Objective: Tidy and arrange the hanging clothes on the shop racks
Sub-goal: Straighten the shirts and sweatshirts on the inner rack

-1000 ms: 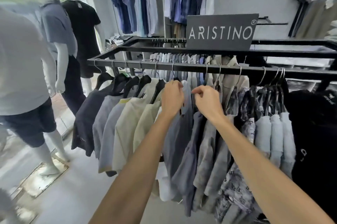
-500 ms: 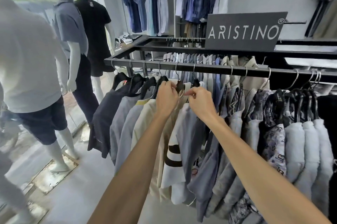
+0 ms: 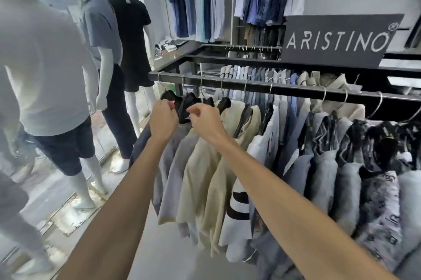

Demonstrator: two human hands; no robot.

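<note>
On the black rail (image 3: pixel 284 89), cream, grey shirts (image 3: pixel 200 177)

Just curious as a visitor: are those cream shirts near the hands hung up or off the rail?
Hung up: the cream shirts drape from black hangers whose hooks loop over the rail.
</note>
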